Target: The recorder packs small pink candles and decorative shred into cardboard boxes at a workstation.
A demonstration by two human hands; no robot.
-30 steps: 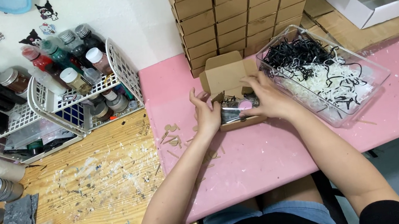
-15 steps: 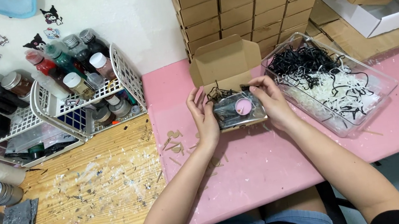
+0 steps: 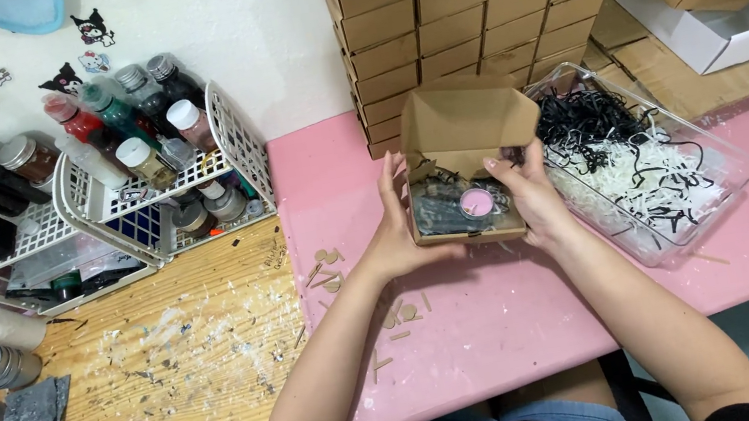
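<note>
Both hands grip a small open box point(image 3: 463, 191) just above the pink bench point(image 3: 534, 316), the left hand point(image 3: 395, 227) on its left wall, the right hand point(image 3: 525, 190) on its right. Dark filler and a round pink item point(image 3: 477, 202) already lie inside; the lid stands up, not yet closed. A tray point(image 3: 698, 207) of paper shred sits just beside

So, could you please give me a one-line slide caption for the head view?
Both hands, left hand and right hand, hold an open cardboard box over a pink table, beside a clear tray of shredded paper.
</note>
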